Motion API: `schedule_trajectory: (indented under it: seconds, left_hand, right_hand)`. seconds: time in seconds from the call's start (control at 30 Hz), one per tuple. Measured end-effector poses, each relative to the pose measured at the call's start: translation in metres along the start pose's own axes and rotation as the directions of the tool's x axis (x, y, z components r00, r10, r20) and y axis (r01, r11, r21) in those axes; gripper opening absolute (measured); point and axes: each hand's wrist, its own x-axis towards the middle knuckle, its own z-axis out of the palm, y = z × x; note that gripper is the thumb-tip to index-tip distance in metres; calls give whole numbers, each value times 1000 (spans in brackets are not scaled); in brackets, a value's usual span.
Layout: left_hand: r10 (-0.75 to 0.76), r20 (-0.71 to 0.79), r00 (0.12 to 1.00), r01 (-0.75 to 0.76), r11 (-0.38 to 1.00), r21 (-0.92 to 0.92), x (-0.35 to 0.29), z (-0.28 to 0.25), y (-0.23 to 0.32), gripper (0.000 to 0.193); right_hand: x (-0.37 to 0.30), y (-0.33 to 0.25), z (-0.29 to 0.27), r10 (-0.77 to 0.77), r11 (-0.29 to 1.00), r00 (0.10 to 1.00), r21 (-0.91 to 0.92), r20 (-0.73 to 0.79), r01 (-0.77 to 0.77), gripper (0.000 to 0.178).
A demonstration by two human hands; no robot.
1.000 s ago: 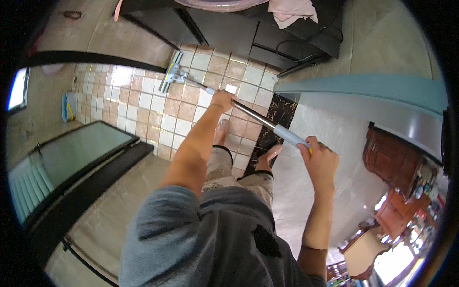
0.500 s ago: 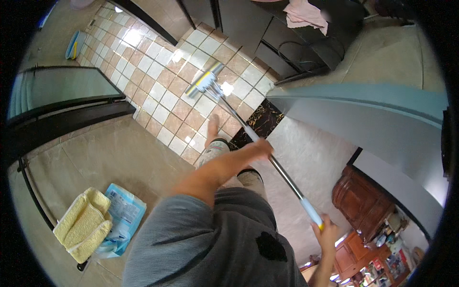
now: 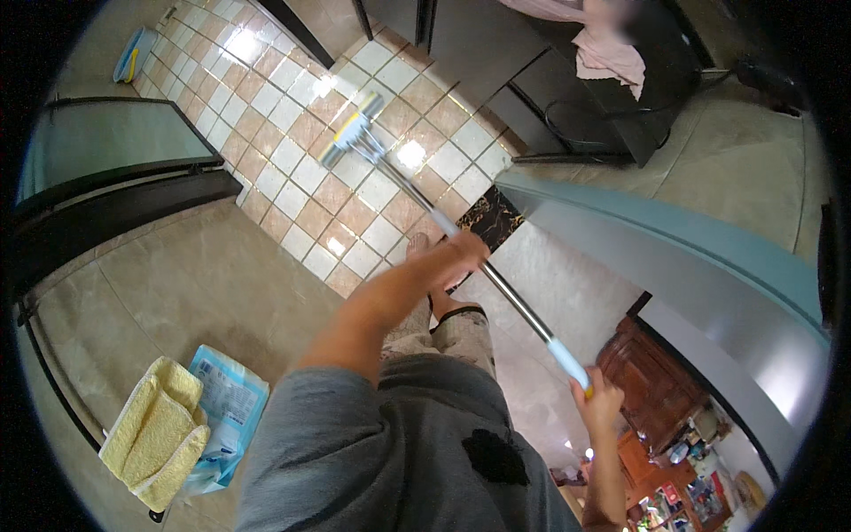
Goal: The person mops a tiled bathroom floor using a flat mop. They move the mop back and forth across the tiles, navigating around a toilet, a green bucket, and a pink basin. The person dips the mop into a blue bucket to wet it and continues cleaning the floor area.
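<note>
Pushed farther out since before, the flat mop head (image 3: 350, 130) lies on glossy checkered tiles (image 3: 292, 160); left hand (image 3: 459, 253) and right hand (image 3: 596, 401) fingers wrap its metal pole (image 3: 505, 293).

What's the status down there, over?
Left hand gripping mop mid-shaft, right hand on the top end. Mop head flat on tiled floor. Own foot beside shaft.

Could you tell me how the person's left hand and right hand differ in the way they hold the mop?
The left hand grips the mop midway along its metal shaft, arm stretched forward over the tiles; the right hand grips the pale blue top end, drawn back beside the body. The left sits nearer the mop head, the right farthest. Both are closed on the same handle.
</note>
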Motion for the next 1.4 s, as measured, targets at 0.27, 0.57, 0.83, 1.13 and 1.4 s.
schedule_trajectory:
  seconds: [0.27,0.57,0.83,1.13,1.4]
  left_hand:
    - [-282,-412,867,286,957,-53,-117,-54,-168,26]
    - [-400,-498,769,478,877,34,-163,-16,-142,23]
    - [-463,-307,831,496,868,33,-77,-23,12,17]
    - [-99,-321,942,109,994,16,50,66,250,21]
    - [106,-316,943,-144,984,-100,102,93,388,25]
  right_hand:
    - [115,-138,53,-118,984,987,122,-111,131,36]
    - [74,-163,75,-193,960,952,245,238,134,45]
    - [12,-33,17,-87,993,992,85,91,79,42]
    - [-160,156,-26,-4,999,983,41,183,-4,44]
    - [-212,288,-93,-135,978,979,-137,151,156,47]
